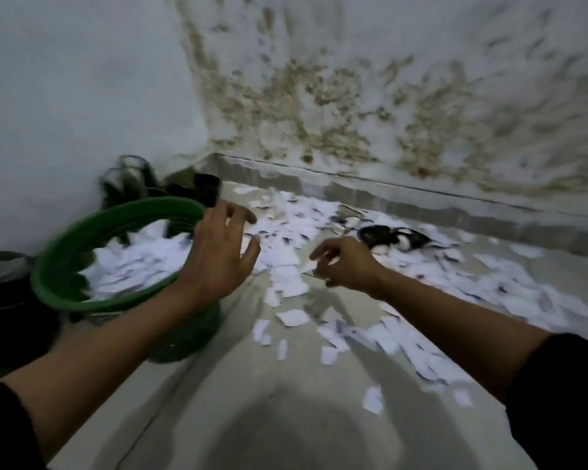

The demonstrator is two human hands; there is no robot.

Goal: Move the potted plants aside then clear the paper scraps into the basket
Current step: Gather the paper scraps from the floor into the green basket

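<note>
While both hands point(218, 252) point(347, 266) hover, grip released, green basket point(82, 300) holds white paper scraps point(140, 262).

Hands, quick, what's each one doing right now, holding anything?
Left hand: open, fingers spread, empty, beside the basket.
Right hand: fingers curled over the scraps; cannot tell whether it holds any.

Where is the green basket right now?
In the head view, the green basket stands on the floor at left, beside the left hand, with paper scraps inside.
</note>
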